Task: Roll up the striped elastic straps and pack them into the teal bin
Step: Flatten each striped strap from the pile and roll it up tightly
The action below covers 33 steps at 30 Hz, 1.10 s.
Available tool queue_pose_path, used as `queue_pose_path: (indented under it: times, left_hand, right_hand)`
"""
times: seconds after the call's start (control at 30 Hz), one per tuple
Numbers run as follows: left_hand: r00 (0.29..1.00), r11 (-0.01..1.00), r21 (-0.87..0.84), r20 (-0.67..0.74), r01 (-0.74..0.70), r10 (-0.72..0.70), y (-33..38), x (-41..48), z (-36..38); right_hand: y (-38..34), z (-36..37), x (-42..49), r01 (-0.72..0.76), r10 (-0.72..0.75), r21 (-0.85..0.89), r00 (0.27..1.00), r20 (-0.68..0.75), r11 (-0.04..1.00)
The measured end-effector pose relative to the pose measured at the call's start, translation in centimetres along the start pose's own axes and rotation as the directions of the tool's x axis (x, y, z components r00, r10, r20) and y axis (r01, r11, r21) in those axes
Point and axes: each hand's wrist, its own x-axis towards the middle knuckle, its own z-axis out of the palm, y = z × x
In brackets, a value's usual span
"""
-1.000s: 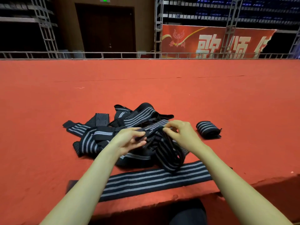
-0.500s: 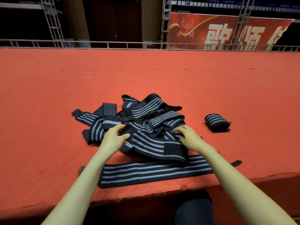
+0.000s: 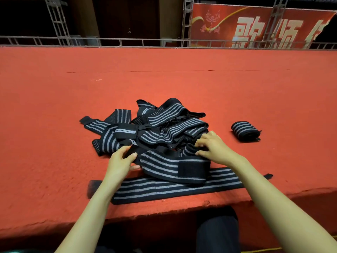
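red carpet (image 3: 164,79) carries the tangled pile of striped straps (image 3: 164,125). 1 flat strap (image 3: 173,189) lies at its 6 o'clock, along the carpet's edge. the left hand (image 3: 119,161) pinches a black end at 8 o'clock, and the right hand (image 3: 213,147) grips a fold at 4 o'clock. 1 rolled strap (image 3: 243,131) sits at 3 o'clock. no teal bin shows. a pull could drag snagged neighbours and push the flat strap over the edge.

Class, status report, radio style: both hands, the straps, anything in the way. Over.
Left hand, right hand both gripping the tangled pile. Rolled strap apart at right; flat strap along near edge. Teal bin not clearly in view.
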Motion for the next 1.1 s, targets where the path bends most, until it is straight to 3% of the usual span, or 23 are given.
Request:
queue_pose_path:
  times: [0.1, 0.17, 0.37, 0.47, 0.53, 0.6, 0.7, 0.8, 0.9, 1.1]
  left_hand:
    - [0.999, 0.999, -0.053, -0.036, 0.015, -0.017, -0.6, -0.5, -0.2]
    - [0.998, 0.994, -0.104, -0.062, 0.016, -0.022, -1.0, -0.9, -0.4]
    - [0.984, 0.966, -0.257, -0.162, 0.033, -0.076, -1.6, -1.9, -0.7]
    - [0.976, 0.974, -0.229, -0.214, -0.001, -0.05, -2.0, -2.4, -1.3]
    - [0.968, 0.976, -0.215, -0.249, -0.027, -0.028, -2.1, -2.8, -1.9]
    - [0.956, 0.977, -0.206, -0.294, -0.052, -0.011, -2.2, -3.0, -2.9]
    - [0.934, 0.986, -0.159, -0.357, -0.056, -0.004, -2.6, -3.4, -4.5]
    - [0.928, 0.994, -0.109, -0.371, -0.022, -0.02, -3.0, -3.7, -5.6]
    - [0.935, 0.998, -0.052, -0.352, 0.019, -0.036, -3.2, -3.9, -6.0]
    - [0.943, 0.997, -0.083, -0.332, 0.007, -0.034, -2.7, -4.0, -6.1]
  right_hand:
    - [-0.5, -0.5, -2.2, 0.014, -0.007, 0.228, 1.0, -0.03, 0.974]
    - [-0.1, -0.9, -3.4, -0.062, 0.084, 0.368, 0.995, -0.046, 0.928]
    - [2.1, -1.1, -5.7, -0.307, 0.278, 0.699, 0.947, 0.16, 0.646]
    - [2.5, -0.4, -6.2, -0.317, 0.449, 0.81, 0.89, 0.074, 0.494]
    - [2.8, -0.5, -6.3, -0.29, 0.586, 0.86, 0.81, -0.013, 0.42]
    - [3.0, -1.2, -6.3, -0.306, 0.674, 0.847, 0.734, -0.081, 0.435]
    - [3.6, -2.5, -6.6, -0.429, 0.713, 0.7, 0.681, -0.166, 0.572]
    - [4.1, -3.4, -6.8, -0.559, 0.687, 0.489, 0.717, -0.121, 0.67]
    - [4.3, -3.8, -6.5, -0.591, 0.656, 0.359, 0.749, -0.088, 0.723]
    - [5.1, -3.5, -6.5, -0.522, 0.656, 0.435, 0.712, -0.252, 0.734]
